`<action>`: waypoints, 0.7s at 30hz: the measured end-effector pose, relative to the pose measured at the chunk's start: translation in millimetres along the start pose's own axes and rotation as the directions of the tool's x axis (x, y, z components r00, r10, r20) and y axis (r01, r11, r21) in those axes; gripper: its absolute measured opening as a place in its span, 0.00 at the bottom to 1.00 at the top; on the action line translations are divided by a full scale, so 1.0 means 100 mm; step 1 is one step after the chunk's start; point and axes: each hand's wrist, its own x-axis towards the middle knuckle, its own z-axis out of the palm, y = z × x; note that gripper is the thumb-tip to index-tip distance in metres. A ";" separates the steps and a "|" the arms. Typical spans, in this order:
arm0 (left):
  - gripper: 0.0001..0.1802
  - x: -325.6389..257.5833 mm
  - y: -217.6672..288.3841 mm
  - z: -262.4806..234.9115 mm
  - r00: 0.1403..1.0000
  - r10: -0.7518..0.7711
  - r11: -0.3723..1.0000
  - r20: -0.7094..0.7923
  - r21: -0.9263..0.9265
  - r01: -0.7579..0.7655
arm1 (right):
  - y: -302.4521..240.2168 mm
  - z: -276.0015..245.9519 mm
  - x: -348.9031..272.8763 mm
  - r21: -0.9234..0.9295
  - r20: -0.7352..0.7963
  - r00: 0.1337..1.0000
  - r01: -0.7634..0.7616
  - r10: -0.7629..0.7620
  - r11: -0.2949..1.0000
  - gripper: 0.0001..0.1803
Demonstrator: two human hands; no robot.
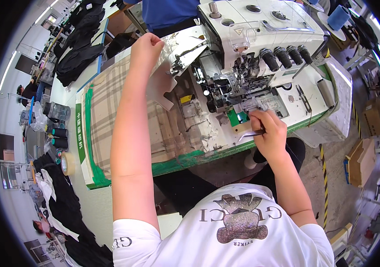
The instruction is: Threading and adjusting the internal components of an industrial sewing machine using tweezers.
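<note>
In front of me stands a white overlock sewing machine with several black tension knobs; its front is open, so the metal loopers and needle parts show. My right hand is closed around tweezers, whose silver bent end points left. Thumb and forefinger of that hand meet at the machine's front edge, beside a green patch. Stretched far forward, my left hand has its fingers curled together near a shiny metal plate left of the machine. Anything inside those fingers is hidden.
Checked cloth-like covering and green tape cover the table's left part. Dark snips lie on the machine's right bed. Left are a tape roll, thread spools and black garments. A person in blue is beyond.
</note>
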 end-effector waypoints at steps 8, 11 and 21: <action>0.05 -0.68 0.76 0.34 0.764 0.631 0.776 -0.138 0.081 -0.626 | 0.15 -0.08 -0.09 0.010 0.014 0.997 -0.078 0.078 0.997 0.08; 0.06 -0.81 0.77 0.56 0.802 0.597 0.795 0.018 -0.142 -0.589 | 0.13 -0.09 -0.09 0.019 0.030 0.997 -0.065 0.065 0.998 0.07; 0.14 -0.82 0.81 0.59 0.851 0.504 0.842 0.150 -0.304 -0.445 | 0.14 -0.09 -0.13 0.025 0.045 0.997 -0.069 0.068 0.997 0.06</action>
